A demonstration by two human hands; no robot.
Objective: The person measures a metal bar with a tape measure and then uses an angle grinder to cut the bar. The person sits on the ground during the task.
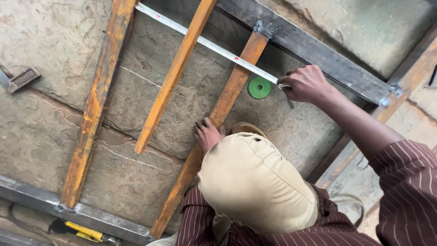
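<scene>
You wear a maroon shirt [405,191] with thin white pinstripes, long sleeves, tan trousers [255,182], brown shoe [246,128]; both hands bare.

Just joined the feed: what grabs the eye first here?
Three rusty orange steel bars slant across the stone floor between dark steel rails. A white tape measure stretches over them to the right hand, beside a green round disc. The left hand rests against the nearest bar.

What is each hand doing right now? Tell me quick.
Left hand: fingers pressed down on the rusty steel bar, gripping nothing.
Right hand: closed, pinching the tape measure blade stretched across the bars.
</scene>
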